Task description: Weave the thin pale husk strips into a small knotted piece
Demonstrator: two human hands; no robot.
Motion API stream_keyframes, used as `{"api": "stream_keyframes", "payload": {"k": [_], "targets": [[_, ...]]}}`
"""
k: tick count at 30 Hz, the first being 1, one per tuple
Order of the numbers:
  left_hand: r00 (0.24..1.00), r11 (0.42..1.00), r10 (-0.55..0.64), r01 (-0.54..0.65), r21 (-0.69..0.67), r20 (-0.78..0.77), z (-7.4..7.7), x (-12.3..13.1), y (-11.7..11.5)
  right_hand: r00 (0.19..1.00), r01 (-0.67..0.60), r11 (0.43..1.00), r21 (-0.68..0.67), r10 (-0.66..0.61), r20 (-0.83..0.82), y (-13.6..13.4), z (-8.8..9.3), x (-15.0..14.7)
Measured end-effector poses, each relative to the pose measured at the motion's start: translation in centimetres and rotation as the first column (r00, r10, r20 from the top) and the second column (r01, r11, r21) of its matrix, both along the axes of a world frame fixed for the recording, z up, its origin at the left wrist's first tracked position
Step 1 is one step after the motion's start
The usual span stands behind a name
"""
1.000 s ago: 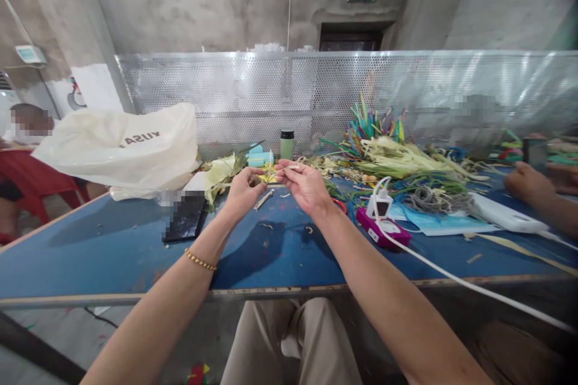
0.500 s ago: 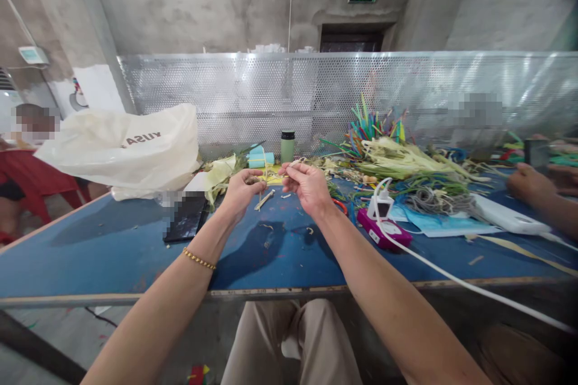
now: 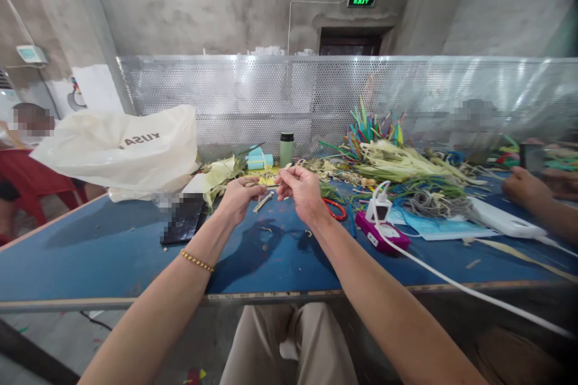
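Both my hands are raised over the middle of the blue table [image 3: 112, 252], close together. My left hand [image 3: 239, 195], with a gold bracelet on its wrist, is curled shut on a thin pale strip of dried husk [image 3: 263, 200]. My right hand [image 3: 298, 191] pinches the other end of that strip, fingers pressed together. Small husk scraps [image 3: 266, 230] lie on the table just below my hands.
A black phone [image 3: 183, 222] and a white plastic bag [image 3: 121, 150] lie to the left. A green bottle [image 3: 286, 149], a heap of husks and coloured strips [image 3: 397, 159], a magenta power bank [image 3: 383, 234] with a white cable are right. Other people sit at both sides; a perforated metal screen [image 3: 316, 96] backs the table.
My right hand's fingers have closed from spread to a pinch and both hands have dropped slightly and drawn closer together. The view has tilted a little.
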State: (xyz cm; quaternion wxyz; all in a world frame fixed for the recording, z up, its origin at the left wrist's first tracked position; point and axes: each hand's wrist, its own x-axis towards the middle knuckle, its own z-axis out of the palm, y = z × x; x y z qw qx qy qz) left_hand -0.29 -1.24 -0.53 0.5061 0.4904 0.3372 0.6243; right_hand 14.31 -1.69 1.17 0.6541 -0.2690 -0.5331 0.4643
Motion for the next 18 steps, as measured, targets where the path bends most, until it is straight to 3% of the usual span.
{"api": "stream_keyframes", "payload": {"k": [6,9,12,14,15,18], "targets": [[0.997,0.998,0.062,-0.062,0.004,-0.041,-0.39,-0.25,0.49,0.992,0.052,0.997,0.055,-0.058,0.116,-0.05,-0.03,0.04],[0.995,0.998,0.061,-0.061,0.008,-0.074,-0.47,-0.35,0.50,0.941,0.174,0.966,0.189,-0.219,0.256,0.02,-0.18,0.25],[0.995,0.999,0.053,-0.053,0.001,-0.082,-0.43,-0.29,0.31,0.787,0.340,0.807,0.483,-0.525,0.324,-0.09,-0.20,0.57],[0.996,0.999,0.036,-0.037,-0.009,-0.087,-0.36,-0.16,0.13,0.726,0.359,0.721,0.593,-0.615,0.308,-0.30,-0.08,0.69],[0.996,1.000,0.020,-0.022,-0.019,-0.087,-0.33,-0.09,0.05,0.735,0.339,0.725,0.600,-0.602,0.313,-0.44,0.01,0.70],[0.994,0.998,-0.054,0.050,-0.041,-0.095,-0.37,0.05,-0.06,0.829,0.179,0.847,0.500,-0.404,0.388,-0.94,0.32,0.60]]}}
